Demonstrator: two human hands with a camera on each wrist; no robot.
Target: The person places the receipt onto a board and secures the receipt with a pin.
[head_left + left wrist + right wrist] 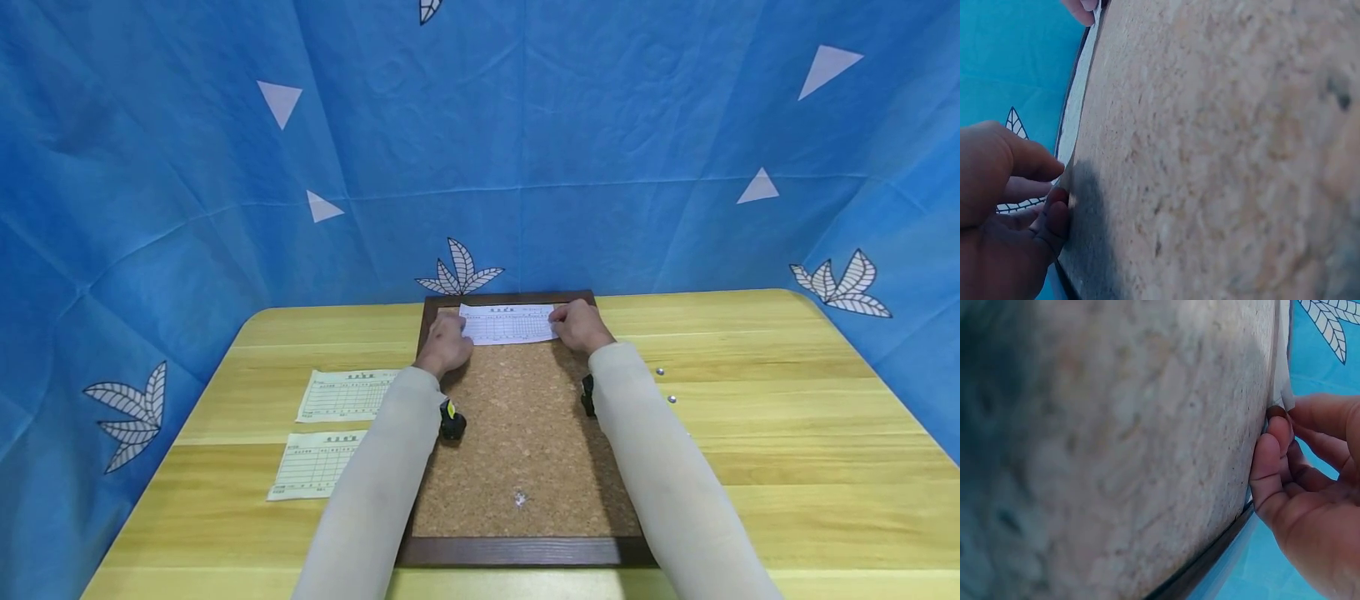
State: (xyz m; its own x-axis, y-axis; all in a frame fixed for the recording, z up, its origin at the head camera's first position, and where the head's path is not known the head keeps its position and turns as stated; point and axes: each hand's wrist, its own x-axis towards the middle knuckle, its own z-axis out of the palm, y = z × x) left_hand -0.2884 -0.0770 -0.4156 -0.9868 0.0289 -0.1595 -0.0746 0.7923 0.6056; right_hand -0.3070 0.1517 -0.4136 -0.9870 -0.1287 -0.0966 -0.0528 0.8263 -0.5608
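Note:
A white printed form slip (510,325) lies across the top of a cork board (525,425) with a dark wooden frame. At its left end, my left hand (447,342) pinches the paper between thumb and fingers. My right hand (580,326) pinches the opposite end. In the left wrist view the left hand (1010,194) has the slip's edge between its fingertips, close against the cork. The right wrist view has the right hand (1310,462) gripping a corner of the slip, its curled fingers near the cork surface.
Left of the board, two pale green form slips (348,396) lie on the wooden table (810,433), partly covered by the left sleeve. Small silver tacks (660,372) lie right of the board. A small shiny clear item (520,498) sits low on the cork. Blue cloth (600,125) hangs behind.

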